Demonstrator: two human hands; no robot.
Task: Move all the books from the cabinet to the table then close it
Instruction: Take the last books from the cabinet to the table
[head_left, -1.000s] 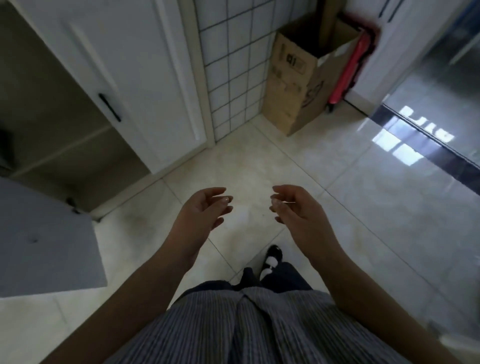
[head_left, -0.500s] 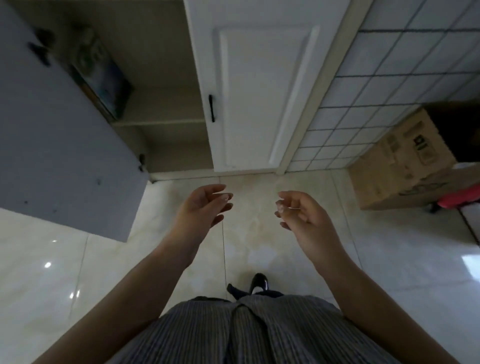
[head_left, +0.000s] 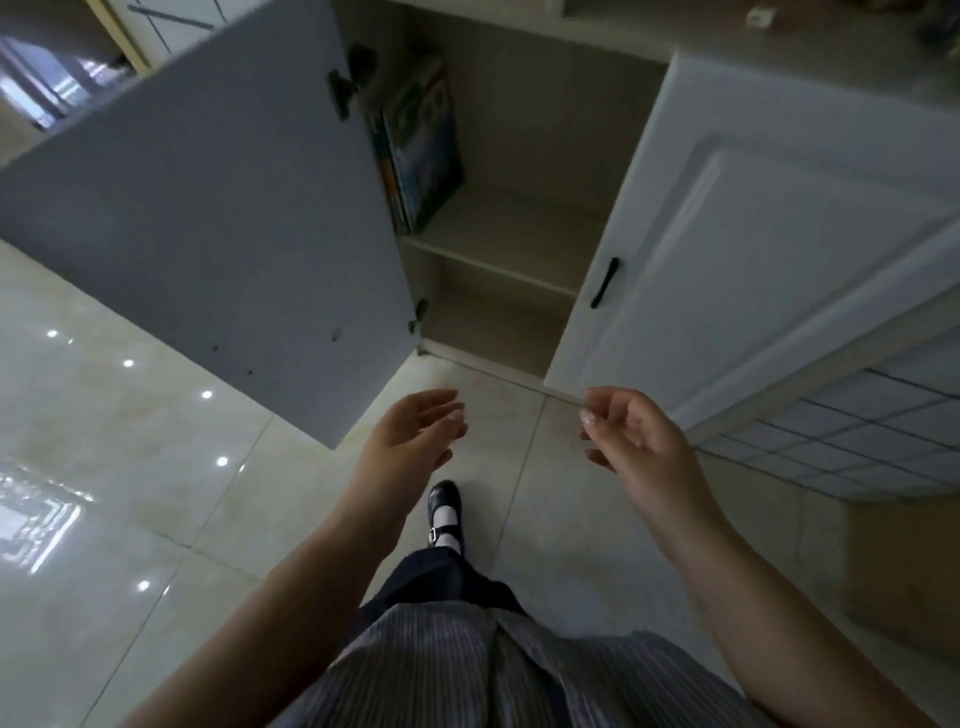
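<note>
The white cabinet (head_left: 524, 244) stands ahead with its left door (head_left: 208, 218) swung wide open toward me. Several books (head_left: 421, 150) stand upright on the upper shelf, leaning against the left wall; the lower shelf looks bare. My left hand (head_left: 410, 436) and my right hand (head_left: 634, 441) hover side by side above the floor in front of the cabinet, both empty with fingers loosely curled and apart. No table is in view.
The cabinet's right door (head_left: 737, 270) is shut, with a black handle (head_left: 605, 282). A tiled wall (head_left: 852, 431) runs to the right, and a cardboard box (head_left: 904, 566) sits at the right edge. Glossy floor tiles (head_left: 130, 467) spread to the left.
My view has swung left, bringing the open cabinet and its books to the centre. The cardboard box slid to the right edge. Both hands stay empty in the same pose.
</note>
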